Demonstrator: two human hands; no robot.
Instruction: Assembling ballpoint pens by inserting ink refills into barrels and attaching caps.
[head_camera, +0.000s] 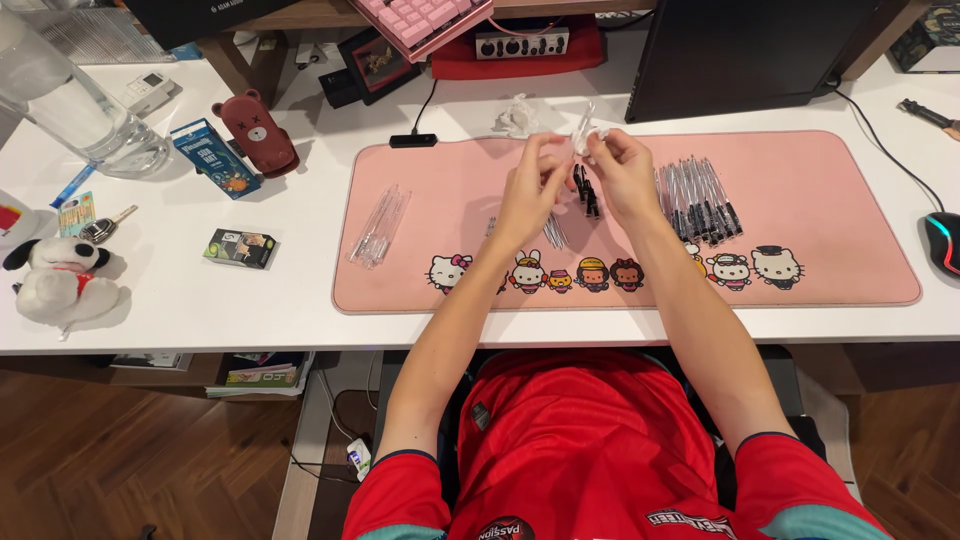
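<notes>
Left hand (528, 190) and right hand (622, 172) raised over pink mat (800, 270) near far edge of surface, both grips pinched on one clear pen tube (583, 132) between fingertips, black pen parts (586, 193) on mat below, assembled pens (700, 200) just right, clear tubes (379, 225) at mat's left end.

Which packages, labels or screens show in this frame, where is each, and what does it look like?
Blue flat rectangular packet: desk, left of the pink mat, beside a brown bear-shaped case.
Small black box with green mark: desk, left of the mat's lower corner.
Dark monitor: behind the mat, right; black, screen not visible.
</notes>
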